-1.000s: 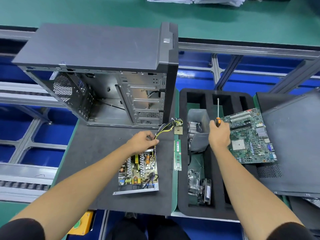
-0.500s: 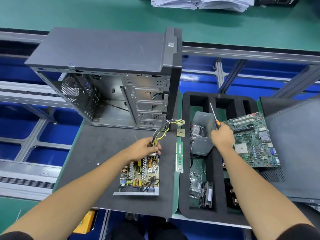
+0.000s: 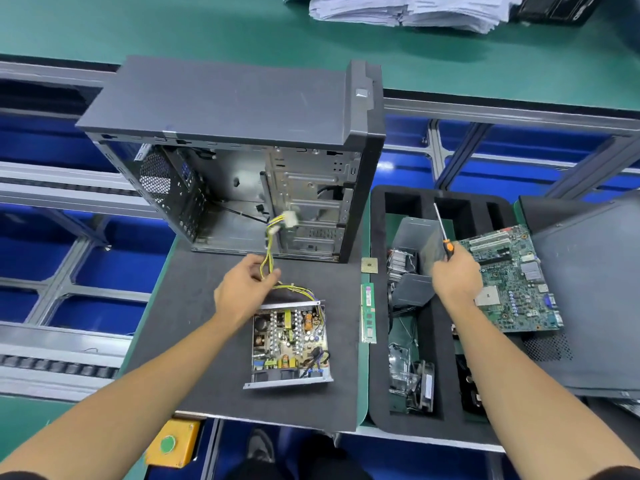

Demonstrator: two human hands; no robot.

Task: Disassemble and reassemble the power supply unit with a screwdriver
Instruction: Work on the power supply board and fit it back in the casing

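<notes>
Open power supply unit (image 3: 290, 344), bare metal tray w/ exposed circuit board (coils, capacitors, heatsink fins), cover off, lies flat on dark grey foam mat (image 3: 194, 306), at 6 o'clock from the black open PC tower case (image 3: 242, 150). Left hand (image 3: 244, 291) at PSU's 11 o'clock, fingers curled round the yellow/black wire bundle (image 3: 272, 251), white connectors lifted in front of the case. Right hand (image 3: 453, 277) at 3 o'clock, fist wrapped round orange-handled screwdriver (image 3: 443, 233), shaft pointing up over black foam parts tray (image 3: 379, 306), beside green motherboard (image 3: 512, 278).
</notes>
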